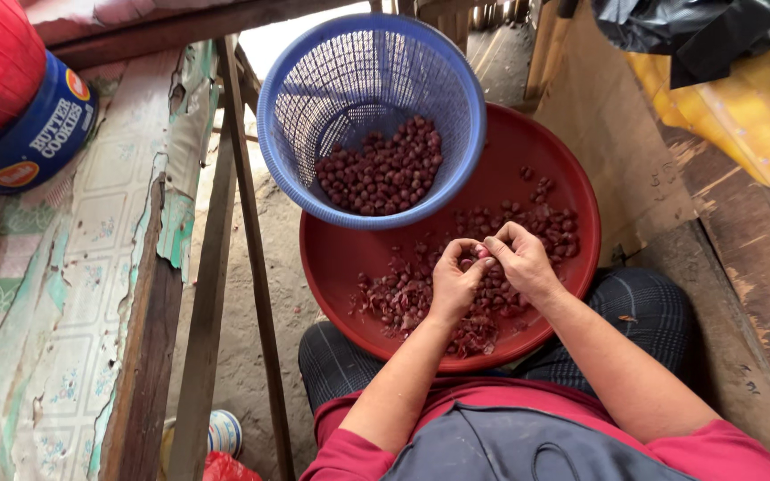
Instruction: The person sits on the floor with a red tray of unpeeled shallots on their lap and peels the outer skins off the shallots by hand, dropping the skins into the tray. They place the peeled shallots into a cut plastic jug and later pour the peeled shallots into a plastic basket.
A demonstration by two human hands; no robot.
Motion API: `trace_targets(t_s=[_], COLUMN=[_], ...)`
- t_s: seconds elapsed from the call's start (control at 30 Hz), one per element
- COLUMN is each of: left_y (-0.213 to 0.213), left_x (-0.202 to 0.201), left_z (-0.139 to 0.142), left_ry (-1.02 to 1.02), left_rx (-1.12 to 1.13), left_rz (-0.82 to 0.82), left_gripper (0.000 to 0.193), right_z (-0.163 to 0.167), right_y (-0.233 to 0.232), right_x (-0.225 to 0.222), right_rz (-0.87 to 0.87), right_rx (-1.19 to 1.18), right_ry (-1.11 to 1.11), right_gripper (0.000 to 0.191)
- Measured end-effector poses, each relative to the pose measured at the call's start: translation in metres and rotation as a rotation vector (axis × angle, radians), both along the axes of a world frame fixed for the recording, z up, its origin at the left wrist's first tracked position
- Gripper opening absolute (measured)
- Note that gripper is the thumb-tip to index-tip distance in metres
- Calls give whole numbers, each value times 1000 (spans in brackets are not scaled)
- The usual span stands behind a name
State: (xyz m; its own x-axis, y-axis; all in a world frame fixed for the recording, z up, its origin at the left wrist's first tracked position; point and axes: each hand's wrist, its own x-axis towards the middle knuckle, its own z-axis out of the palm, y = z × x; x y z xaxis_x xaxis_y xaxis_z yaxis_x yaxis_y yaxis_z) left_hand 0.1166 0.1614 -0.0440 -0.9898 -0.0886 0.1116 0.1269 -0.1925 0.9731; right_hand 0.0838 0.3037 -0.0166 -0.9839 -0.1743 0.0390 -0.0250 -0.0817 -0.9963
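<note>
Both hands meet over a red basin [528, 142] on the person's lap: the left hand [454, 283] and the right hand [520, 260] pinch one small dark red bulb [483, 254] between their fingertips. More bulbs and peelings lie in the basin. A blue basket [296, 98] of bulbs leans on its rim. Below is a dirt floor [287, 267]; at left, a worn patterned desk [73, 294] holds a blue tin [37, 134].
</note>
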Motion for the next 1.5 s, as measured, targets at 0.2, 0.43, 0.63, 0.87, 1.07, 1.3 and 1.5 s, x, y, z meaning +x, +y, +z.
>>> trace_targets(t_s=[0.2, 0.43, 0.63, 0.87, 1.07, 1.3, 1.5], left_y=[-14, -12, -7, -18, -28, -31, -31], left_x=[8, 15, 20, 19, 23, 19, 12], left_z=[4, 14, 16, -5, 2, -8, -13], left_ry=[100, -67, -115, -114, -199, -250, -289], left_rx=[96, 407, 355, 561, 480, 321, 479], left_rz=[-19, -138, -177, -342, -237, -164, -227], left_gripper=[17, 22, 23, 20, 17, 19, 22], right_z=[2, 31, 29, 36, 32, 31, 45], right_y=[1, -1, -2, -8, 10, -1, -14], right_x=[9, 27, 35, 47, 39, 49, 47], right_rz=[-152, 114, -162, -233, -231, 223, 164], right_rx=[226, 29, 328, 589, 806, 395, 354], right_ry=[130, 59, 227, 353, 422, 196, 181], right_gripper=[10, 3, 11, 19, 14, 34, 22])
